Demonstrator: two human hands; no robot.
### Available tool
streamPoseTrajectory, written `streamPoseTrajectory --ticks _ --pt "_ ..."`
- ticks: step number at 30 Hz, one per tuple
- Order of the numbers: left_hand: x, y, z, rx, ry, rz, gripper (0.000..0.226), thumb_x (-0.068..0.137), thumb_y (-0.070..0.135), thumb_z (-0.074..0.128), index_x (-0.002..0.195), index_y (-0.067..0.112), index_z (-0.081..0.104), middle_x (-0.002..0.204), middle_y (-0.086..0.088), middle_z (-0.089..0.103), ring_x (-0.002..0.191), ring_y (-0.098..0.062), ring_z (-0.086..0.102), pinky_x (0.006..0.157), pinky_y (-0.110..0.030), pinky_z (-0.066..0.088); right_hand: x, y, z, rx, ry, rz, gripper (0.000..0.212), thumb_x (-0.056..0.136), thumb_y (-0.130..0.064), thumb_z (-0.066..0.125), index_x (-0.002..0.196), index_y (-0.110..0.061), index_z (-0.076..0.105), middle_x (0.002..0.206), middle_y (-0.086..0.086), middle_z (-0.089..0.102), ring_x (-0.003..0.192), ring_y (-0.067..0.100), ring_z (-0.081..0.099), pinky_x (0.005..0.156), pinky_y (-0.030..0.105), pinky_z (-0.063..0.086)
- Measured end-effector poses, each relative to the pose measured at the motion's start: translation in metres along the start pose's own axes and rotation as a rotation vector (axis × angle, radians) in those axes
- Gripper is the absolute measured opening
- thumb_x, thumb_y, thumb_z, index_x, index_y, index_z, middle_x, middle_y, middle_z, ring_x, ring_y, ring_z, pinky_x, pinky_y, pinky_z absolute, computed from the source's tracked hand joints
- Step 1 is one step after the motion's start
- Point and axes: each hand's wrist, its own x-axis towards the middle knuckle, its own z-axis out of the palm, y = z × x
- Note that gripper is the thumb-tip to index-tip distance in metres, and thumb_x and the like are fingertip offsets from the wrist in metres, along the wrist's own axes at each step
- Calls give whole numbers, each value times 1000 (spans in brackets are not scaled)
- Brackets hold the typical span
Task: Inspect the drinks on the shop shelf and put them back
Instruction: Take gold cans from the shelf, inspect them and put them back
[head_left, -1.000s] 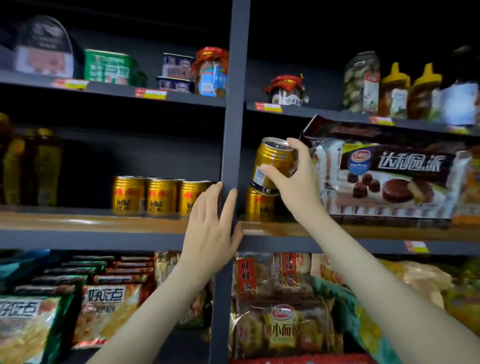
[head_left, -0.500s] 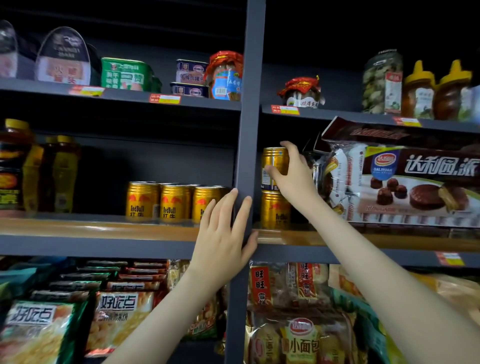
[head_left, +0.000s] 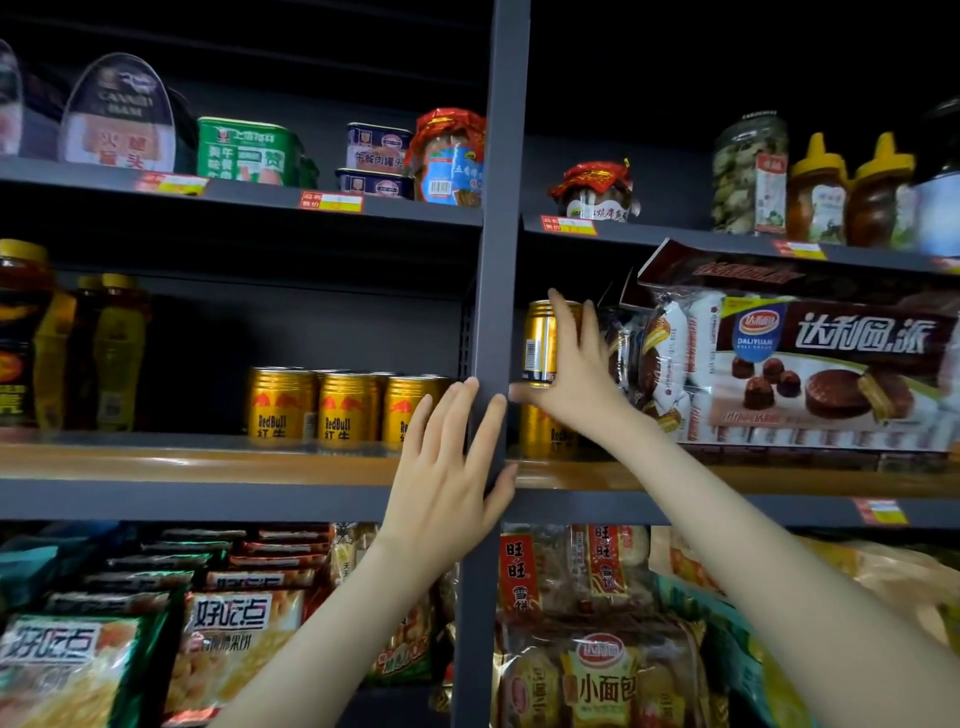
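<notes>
On the wooden shelf (head_left: 208, 462), just right of the post (head_left: 498, 249), the gold can (head_left: 539, 343) is now held upright over the lower can (head_left: 543, 431), vs. tilted 1 s ago. Put-back is judged nearly done, though contact btwn cans is hidden. The gold can is gripped by the right hand (head_left: 579, 384). The left hand (head_left: 441, 478) is laid flat & relaxed on the post.
</notes>
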Motion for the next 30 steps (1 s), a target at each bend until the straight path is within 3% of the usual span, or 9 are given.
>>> streamPoseTrajectory --ticks 2,4,11,21,25,30 --pt "-1 0 1 5 -11 11 58 94 37 44 142 6 34 147 -19 30 137 -35 33 112 -51 30 -8 5 8 -110 -54 -25 128 71 -37 83 148 -41 -19 152 1 -39 145 35 -19 115 57 11" --pt "-1 1 2 3 -19 15 58 94 36 44 142 5 34 147 -19 30 138 -35 32 112 -51 29 -13 10 13 -140 -65 -43 129 71 -33 84 147 -42 -20 147 -3 -46 146 36 -13 114 55 19" --pt "-1 1 0 17 -37 13 58 94 36 45 141 4 36 146 -21 34 137 -35 33 112 -50 30 -15 16 13 -115 -11 -12 122 74 -20 82 150 -41 -11 151 -3 -41 146 37 2 111 49 29" --pt "2 3 -5 40 -52 2 57 92 37 45 139 5 39 142 -23 44 134 -35 37 112 -50 29 -16 24 6 -246 31 82 122 77 -10 79 149 -40 -15 150 1 -42 146 39 -6 110 47 32" --pt "3 1 -9 67 -85 7 57 93 40 44 138 7 40 142 -22 46 134 -35 38 113 -49 28 -14 21 6 -350 20 137 125 77 -15 80 148 -39 -20 149 4 -43 146 39 -6 107 48 36" --pt "3 -12 -23 55 -133 102 57 92 45 45 136 9 51 144 -20 46 135 -34 36 112 -51 27 -23 17 5 -411 83 130 120 78 -21 79 151 -32 -17 154 7 -34 146 35 -16 116 50 25"
